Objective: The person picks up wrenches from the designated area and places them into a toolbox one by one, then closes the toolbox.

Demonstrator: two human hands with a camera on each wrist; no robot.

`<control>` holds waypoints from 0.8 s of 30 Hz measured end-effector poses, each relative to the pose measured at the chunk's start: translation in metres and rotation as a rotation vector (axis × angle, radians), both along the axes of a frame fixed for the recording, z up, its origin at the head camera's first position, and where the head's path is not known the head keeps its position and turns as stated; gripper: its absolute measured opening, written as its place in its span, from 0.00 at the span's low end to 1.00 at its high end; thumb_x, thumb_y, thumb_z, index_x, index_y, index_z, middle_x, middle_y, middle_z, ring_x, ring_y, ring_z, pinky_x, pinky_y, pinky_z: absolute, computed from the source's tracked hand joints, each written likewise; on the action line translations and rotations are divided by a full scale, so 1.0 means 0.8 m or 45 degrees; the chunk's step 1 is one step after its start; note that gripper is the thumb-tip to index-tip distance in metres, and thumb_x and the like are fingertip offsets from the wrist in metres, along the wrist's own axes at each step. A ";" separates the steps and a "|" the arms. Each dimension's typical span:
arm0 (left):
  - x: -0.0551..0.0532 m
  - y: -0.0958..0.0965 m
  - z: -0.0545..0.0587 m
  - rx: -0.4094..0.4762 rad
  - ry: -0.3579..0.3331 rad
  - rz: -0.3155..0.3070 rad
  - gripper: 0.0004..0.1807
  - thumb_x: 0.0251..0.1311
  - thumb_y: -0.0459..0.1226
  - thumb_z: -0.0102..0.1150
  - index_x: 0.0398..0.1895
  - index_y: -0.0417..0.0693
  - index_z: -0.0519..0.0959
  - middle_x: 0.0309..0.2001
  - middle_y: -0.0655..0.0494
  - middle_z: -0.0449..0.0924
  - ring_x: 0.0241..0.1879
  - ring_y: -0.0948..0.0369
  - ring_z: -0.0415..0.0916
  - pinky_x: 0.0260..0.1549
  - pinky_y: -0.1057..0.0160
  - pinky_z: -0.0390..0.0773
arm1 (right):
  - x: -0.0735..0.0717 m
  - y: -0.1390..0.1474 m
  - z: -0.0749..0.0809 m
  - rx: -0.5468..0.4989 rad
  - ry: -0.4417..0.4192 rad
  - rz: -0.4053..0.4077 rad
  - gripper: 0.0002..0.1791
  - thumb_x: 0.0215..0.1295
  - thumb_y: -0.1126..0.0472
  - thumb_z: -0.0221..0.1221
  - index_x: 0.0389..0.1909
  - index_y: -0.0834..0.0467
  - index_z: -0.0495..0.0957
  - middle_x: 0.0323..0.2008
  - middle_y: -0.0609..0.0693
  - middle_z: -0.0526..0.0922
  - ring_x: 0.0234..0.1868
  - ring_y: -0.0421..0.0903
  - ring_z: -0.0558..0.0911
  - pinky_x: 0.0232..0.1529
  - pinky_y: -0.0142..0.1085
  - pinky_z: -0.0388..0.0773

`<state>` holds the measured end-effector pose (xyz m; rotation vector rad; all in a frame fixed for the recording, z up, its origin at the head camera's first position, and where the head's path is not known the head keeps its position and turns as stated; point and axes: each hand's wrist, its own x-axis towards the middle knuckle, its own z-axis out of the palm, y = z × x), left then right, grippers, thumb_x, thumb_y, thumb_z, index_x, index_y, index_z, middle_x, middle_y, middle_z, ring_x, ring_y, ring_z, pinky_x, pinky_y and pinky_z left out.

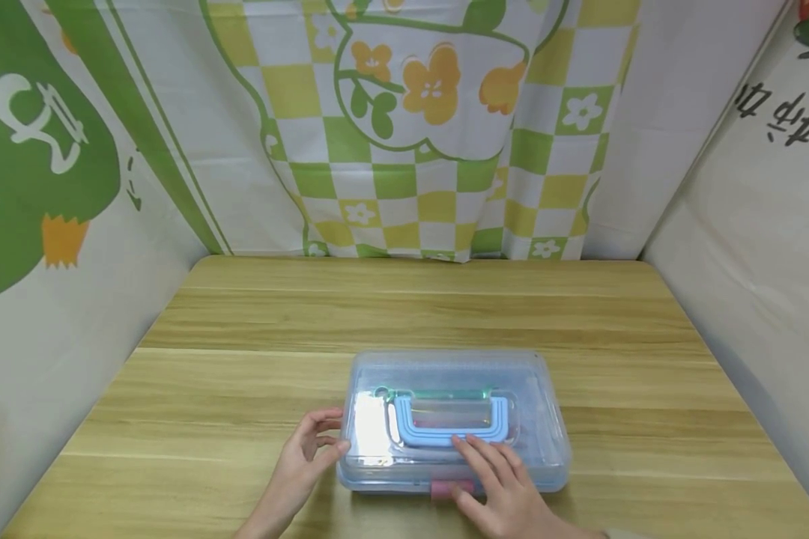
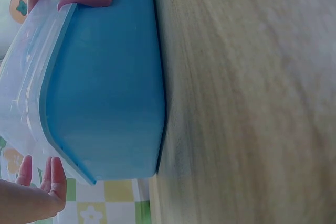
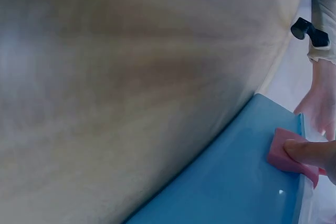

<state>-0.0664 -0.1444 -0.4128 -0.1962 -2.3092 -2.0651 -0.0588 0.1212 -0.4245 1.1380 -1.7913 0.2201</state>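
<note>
A plastic storage box [image 1: 546, 419] with a see-through lid and a blue base [image 2: 105, 93] sits on the wooden table, its lid down. A light blue carry handle [image 1: 404, 419] lies flat on the lid, and a pink latch [image 1: 441, 490] is at the front edge. My right hand [image 1: 502, 486] rests its fingertips on the lid by the handle, while its thumb [image 3: 299, 150] presses on the latch. At the box's left side is my left hand [image 1: 303, 457], fingers loosely bent and fingertips right at the lid's edge. A green translucent strip [image 1: 445, 394] shows behind the handle.
The wood-grain table [image 1: 209, 404] extends to both sides of the box and behind it. A checkered, flower-printed curtain [image 1: 418, 180] hangs along its back edge. White printed cloth [image 1: 735, 247] walls in the right side, and similar cloth [image 1: 61, 359] the left.
</note>
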 end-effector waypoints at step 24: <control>-0.009 -0.028 0.020 -0.222 -0.002 -0.136 0.15 0.51 0.32 0.59 0.44 0.40 0.73 0.44 0.49 0.75 0.41 0.63 0.73 0.38 0.65 0.74 | 0.001 0.026 0.034 0.088 -0.325 0.160 0.31 0.67 0.41 0.35 0.50 0.61 0.73 0.48 0.63 0.75 0.48 0.56 0.74 0.50 0.46 0.64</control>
